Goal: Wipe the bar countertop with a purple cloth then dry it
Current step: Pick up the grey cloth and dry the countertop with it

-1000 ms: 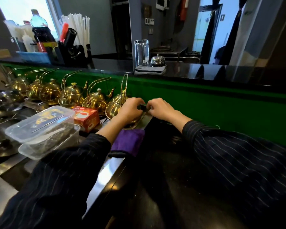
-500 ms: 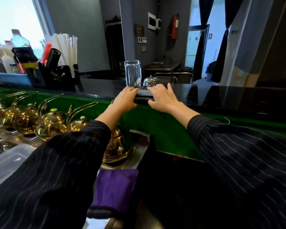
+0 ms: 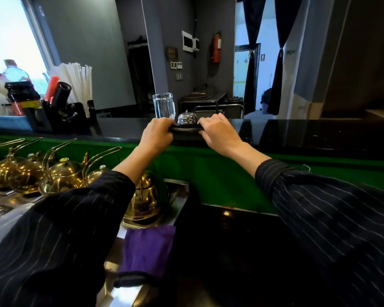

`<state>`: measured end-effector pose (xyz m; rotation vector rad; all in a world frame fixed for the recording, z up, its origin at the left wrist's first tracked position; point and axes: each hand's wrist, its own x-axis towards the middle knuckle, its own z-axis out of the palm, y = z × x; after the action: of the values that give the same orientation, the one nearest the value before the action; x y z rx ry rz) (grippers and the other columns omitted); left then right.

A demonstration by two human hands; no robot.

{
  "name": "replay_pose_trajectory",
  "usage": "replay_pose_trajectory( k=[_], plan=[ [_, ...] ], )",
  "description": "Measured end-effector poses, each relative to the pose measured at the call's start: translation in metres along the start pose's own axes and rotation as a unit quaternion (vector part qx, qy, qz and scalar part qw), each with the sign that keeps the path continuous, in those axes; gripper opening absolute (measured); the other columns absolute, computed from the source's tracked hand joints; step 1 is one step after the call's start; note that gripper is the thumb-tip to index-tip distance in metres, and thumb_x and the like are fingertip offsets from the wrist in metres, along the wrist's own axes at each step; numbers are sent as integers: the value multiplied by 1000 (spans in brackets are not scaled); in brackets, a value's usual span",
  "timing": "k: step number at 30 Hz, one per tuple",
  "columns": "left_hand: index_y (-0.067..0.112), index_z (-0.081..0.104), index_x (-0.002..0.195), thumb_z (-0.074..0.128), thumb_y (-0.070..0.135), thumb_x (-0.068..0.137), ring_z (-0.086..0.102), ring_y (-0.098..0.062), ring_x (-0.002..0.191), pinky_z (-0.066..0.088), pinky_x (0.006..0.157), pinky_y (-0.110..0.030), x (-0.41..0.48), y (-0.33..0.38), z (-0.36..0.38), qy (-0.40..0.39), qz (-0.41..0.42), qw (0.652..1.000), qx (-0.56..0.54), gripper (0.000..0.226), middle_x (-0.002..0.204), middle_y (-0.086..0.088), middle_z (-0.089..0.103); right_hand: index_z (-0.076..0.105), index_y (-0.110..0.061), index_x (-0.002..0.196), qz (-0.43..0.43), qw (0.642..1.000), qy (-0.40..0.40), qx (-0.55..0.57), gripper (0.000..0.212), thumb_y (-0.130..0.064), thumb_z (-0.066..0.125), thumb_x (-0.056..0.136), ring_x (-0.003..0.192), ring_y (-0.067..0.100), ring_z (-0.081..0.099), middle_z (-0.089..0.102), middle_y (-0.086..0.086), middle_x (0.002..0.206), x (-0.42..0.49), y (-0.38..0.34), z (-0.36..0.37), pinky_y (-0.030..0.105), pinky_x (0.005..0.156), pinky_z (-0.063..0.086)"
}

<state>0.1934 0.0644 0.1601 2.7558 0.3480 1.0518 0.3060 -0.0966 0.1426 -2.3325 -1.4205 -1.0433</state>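
Fingers (image 3: 164, 126) of the left hand (image 3: 156, 135) curled shut over the left end of a small dark tray (image 3: 185, 131), fingers of the right hand (image 3: 220, 132) bent over its right end, both near the centre of the frame. On the tray a silver call bell (image 3: 187, 119), and at its far left corner a clear glass (image 3: 163, 105); whether the glass stands on the tray or just behind it, cannot tell.

Half a second ago already at this tray; one second ago lower, busy at the brass teapots (image 3: 60, 173) at middle left. So moved up from the lower desk to the black bar countertop (image 3: 297, 131), which runs across the middle of the frame above the green panel (image 3: 208, 171).

Purple cloth (image 3: 148, 251) left behind, lying at lower centre on the edge of the lower desk, touched by neither hand.

Probably clearing the tray away first, so wiping not yet begun; the cloth to be fetched afterwards.
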Motion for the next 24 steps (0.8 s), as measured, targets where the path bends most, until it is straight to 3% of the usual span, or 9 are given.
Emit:
replay_pose_trajectory(
  k=[4,6,8,11,16,18,20,24],
  plan=[
    [2,69,98,57,-4,73,61,-29,85,50,76,-34,0,42,-16,-14,17,995,-98,28,88,-13,69,56,-3,95,59,992,-10,111,15,-15,54,87,82,34,58,63,16,87,-17,19,-53,37,71,38],
    [5,69,97,66,3,75,57,-18,82,43,75,-25,3,67,-20,-44,3,988,-145,22,86,-5,64,59,3,89,143,966,-62,204,20,-16,57,82,76,30,57,61,18,82,-25,36,-79,34,63,36],
    [11,69,93,71,10,76,56,-16,80,43,72,-26,5,91,-22,-102,-20,972,-212,17,81,-4,62,63,9,89,222,934,-93,264,25,-13,63,79,70,23,51,57,18,80,-36,57,-104,32,59,33],
    [11,65,96,68,7,81,57,-19,75,49,61,-27,0,132,-17,-234,-49,921,-309,16,79,-6,61,66,11,99,275,897,-129,321,28,-6,69,77,79,22,53,58,15,85,-65,89,-137,30,63,39],
    [14,64,103,63,3,82,58,-12,69,48,51,-17,-19,219,15,-357,6,879,-316,24,80,-2,63,67,-7,94,290,877,-145,354,18,1,71,78,79,15,58,62,4,82,-128,129,-179,25,69,48],
    [11,65,107,66,18,84,61,-11,73,46,51,-14,-26,262,34,-374,18,868,-327,24,85,-1,66,66,-9,95,295,880,-134,347,23,1,74,77,82,14,60,63,1,82,-149,148,-193,27,76,49],
    [10,64,111,63,31,87,63,-15,81,49,59,-21,-32,304,53,-367,19,861,-351,32,92,-2,67,65,-11,95,295,891,-135,317,26,1,74,75,84,17,61,64,1,82,-170,167,-207,30,80,49],
    [11,60,107,56,21,92,61,-15,79,50,63,-28,-39,378,79,-317,24,857,-406,19,85,-2,63,63,-10,94,316,920,-79,218,20,-4,68,75,87,28,62,66,12,87,-216,199,-228,39,75,51]
  ],
)
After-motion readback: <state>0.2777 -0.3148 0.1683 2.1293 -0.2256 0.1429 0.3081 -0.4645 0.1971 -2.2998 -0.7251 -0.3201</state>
